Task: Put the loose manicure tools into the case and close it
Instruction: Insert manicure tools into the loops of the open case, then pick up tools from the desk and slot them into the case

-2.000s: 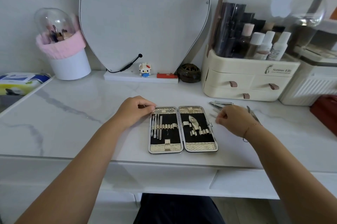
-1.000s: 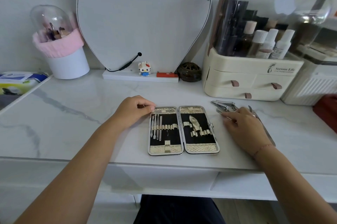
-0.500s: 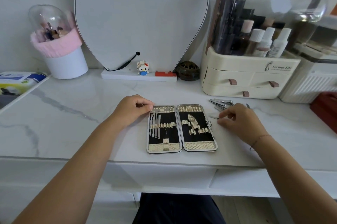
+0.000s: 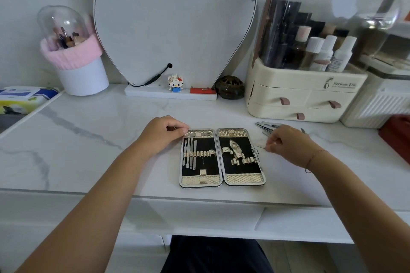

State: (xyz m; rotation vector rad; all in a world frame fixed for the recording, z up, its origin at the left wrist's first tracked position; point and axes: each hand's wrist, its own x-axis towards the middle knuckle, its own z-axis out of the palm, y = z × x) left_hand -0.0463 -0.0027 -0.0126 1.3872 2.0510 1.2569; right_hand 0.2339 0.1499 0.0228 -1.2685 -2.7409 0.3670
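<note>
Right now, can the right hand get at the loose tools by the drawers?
Probably yes: the right hand sits just beside the loose tools, with nothing between. Its fingers seem to pinch a thin tool, so that may go first.

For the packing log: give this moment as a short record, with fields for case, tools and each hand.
case: open flat on the counter
stowed tools: four, in the left half's loops
loose tools: piled right of the case
left hand: curled, holds case's far left corner
right hand: pinches a thin tool beside case's right edge
</note>
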